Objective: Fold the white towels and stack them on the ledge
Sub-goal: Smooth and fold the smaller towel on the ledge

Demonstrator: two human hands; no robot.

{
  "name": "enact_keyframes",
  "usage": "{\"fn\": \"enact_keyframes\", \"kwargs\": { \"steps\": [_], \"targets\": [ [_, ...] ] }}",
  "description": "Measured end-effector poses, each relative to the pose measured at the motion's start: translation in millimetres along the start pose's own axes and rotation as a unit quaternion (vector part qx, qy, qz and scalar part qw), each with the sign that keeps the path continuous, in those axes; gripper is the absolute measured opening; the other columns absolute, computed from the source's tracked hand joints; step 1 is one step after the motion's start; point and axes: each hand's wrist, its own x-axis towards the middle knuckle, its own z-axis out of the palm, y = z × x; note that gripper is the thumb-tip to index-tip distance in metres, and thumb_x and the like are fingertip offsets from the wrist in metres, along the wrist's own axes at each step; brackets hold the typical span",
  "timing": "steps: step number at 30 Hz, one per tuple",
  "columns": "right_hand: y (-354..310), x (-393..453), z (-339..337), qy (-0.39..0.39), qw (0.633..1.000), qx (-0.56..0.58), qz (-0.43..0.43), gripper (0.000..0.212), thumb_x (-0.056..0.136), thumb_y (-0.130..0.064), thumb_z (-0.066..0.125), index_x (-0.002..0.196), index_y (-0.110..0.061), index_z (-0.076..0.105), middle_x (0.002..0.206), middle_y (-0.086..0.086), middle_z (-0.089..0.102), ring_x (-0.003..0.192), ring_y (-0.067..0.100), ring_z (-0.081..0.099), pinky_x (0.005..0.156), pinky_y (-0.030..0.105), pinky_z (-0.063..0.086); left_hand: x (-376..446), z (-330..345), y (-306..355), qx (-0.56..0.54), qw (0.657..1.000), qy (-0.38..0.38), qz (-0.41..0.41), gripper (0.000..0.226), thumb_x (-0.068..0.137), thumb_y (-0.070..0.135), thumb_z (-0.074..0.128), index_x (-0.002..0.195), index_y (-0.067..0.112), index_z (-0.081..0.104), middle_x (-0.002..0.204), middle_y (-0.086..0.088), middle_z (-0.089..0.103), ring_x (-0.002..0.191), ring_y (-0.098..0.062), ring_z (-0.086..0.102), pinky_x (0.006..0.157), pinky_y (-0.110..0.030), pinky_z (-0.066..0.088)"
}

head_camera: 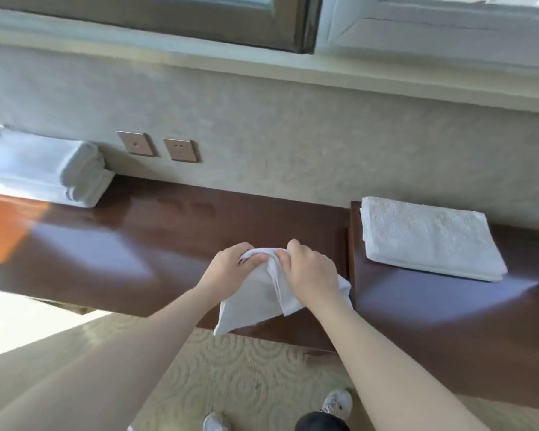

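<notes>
Shiny brown wood is running under the window, and that is the ledge [168,231] you are standing at. You are holding a small white towel [255,303] up over its front edge, right in the middle. Your left hand [231,264] and right hand [311,269] are close together at the top, and the fingers [255,259] of both are curling tight around the bunched cloth, probably so you can find the corners and shake it flat. Its lower part is hanging down soft and floppy. Far along the ledge to your right, a folded towel [427,241] is lying flat and bumpy. Far to your left, a stack of towels [53,169] is sitting against the wall, near two square wall plates [181,149].
</notes>
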Motion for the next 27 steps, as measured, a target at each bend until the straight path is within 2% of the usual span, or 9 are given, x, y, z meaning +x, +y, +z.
{"fn": "enact_keyframes", "kwargs": {
  "steps": [5, 9, 12, 15, 19, 22, 24, 25, 27],
  "targets": [
    [-99, 30, 27, -0.027, 0.997, -0.032, -0.073, 0.042, 0.105, -0.053, 0.023, 0.086, -0.020, 0.040, 0.082, 0.000, 0.064, 0.077, 0.027, 0.065, 0.058, 0.035, 0.031, -20, -90, -66, 0.036, 0.997, 0.063, -0.035, 0.053, 0.093, 0.052, 0.061, 0.064, 0.015, 0.038, 0.054, 0.010, 0.035, 0.053, -0.010, 0.033, 0.049, -0.025, 0.028],
    [-143, 62, 46, -0.023, 0.994, -0.008, -0.103, 0.042, 0.106, -0.051, 0.022, 0.083, -0.021, 0.038, 0.081, 0.002, 0.065, 0.074, 0.029, 0.064, 0.057, 0.036, 0.032, -9, -140, -97, 0.056, 0.993, 0.096, -0.037, 0.059, 0.092, 0.055, 0.063, 0.069, 0.004, 0.042, 0.058, 0.002, 0.035, 0.054, -0.011, 0.032, 0.053, -0.030, 0.025],
    [-164, 97, 62, -0.037, 0.991, 0.012, -0.126, 0.042, 0.107, -0.051, 0.020, 0.085, -0.021, 0.041, 0.085, 0.003, 0.066, 0.078, 0.030, 0.064, 0.058, 0.037, 0.033, 9, -172, -114, 0.076, 0.991, 0.097, -0.042, 0.060, 0.088, 0.062, 0.062, 0.066, 0.011, 0.039, 0.056, 0.006, 0.034, 0.053, -0.011, 0.032, 0.052, -0.028, 0.025],
    [-175, 139, 77, -0.047, 0.991, 0.032, -0.121, 0.046, 0.107, -0.050, 0.020, 0.089, -0.017, 0.048, 0.086, 0.005, 0.066, 0.081, 0.033, 0.063, 0.060, 0.038, 0.033, 34, -202, -133, 0.103, 0.988, 0.086, -0.074, 0.050, 0.082, 0.063, 0.068, 0.065, 0.020, 0.050, 0.056, 0.005, 0.045, 0.055, -0.013, 0.040, 0.049, -0.024, 0.030],
    [-179, 189, 94, -0.063, 0.991, 0.058, -0.100, 0.043, 0.107, -0.049, 0.021, 0.085, -0.019, 0.044, 0.083, 0.004, 0.065, 0.080, 0.033, 0.063, 0.059, 0.038, 0.034, 63, -233, -154, 0.108, 0.987, 0.070, -0.098, 0.032, 0.081, 0.056, 0.076, 0.068, 0.029, 0.063, 0.061, 0.004, 0.055, 0.058, -0.009, 0.047, 0.053, -0.022, 0.035],
    [-181, 224, 103, -0.054, 0.993, 0.041, -0.100, 0.047, 0.107, -0.048, 0.023, 0.087, -0.017, 0.052, 0.085, 0.005, 0.067, 0.081, 0.032, 0.064, 0.061, 0.038, 0.033, 91, -242, -164, 0.121, 0.984, 0.064, -0.115, 0.028, 0.089, 0.053, 0.070, 0.074, 0.029, 0.069, 0.070, 0.003, 0.062, 0.068, -0.012, 0.054, 0.062, -0.032, 0.045],
    [-180, 242, 109, -0.035, 0.995, 0.031, -0.087, 0.045, 0.108, -0.042, 0.028, 0.092, -0.013, 0.058, 0.087, 0.007, 0.068, 0.083, 0.034, 0.063, 0.067, 0.041, 0.036, 109, -240, -167, 0.128, 0.981, 0.085, -0.115, 0.030, 0.094, 0.052, 0.062, 0.078, 0.028, 0.070, 0.075, 0.006, 0.062, 0.073, -0.011, 0.056, 0.066, -0.035, 0.046],
    [-180, 247, 112, -0.018, 0.996, 0.039, -0.075, 0.040, 0.108, -0.038, 0.033, 0.094, -0.012, 0.059, 0.088, 0.008, 0.067, 0.083, 0.035, 0.062, 0.070, 0.042, 0.037, 117, -237, -170, 0.137, 0.978, 0.105, -0.113, 0.027, 0.096, 0.050, 0.060, 0.084, 0.027, 0.071, 0.080, 0.008, 0.062, 0.079, -0.010, 0.057, 0.069, -0.033, 0.047],
    [-182, 252, 119, 0.014, 0.996, 0.070, -0.059, 0.027, 0.105, -0.029, 0.045, 0.094, -0.009, 0.061, 0.089, 0.009, 0.064, 0.082, 0.034, 0.059, 0.074, 0.043, 0.041, 128, -230, -177, 0.155, 0.971, 0.138, -0.121, 0.019, 0.099, 0.037, 0.061, 0.108, 0.024, 0.071, 0.100, 0.008, 0.064, 0.100, -0.015, 0.058, 0.084, -0.035, 0.050]
  ]
}}
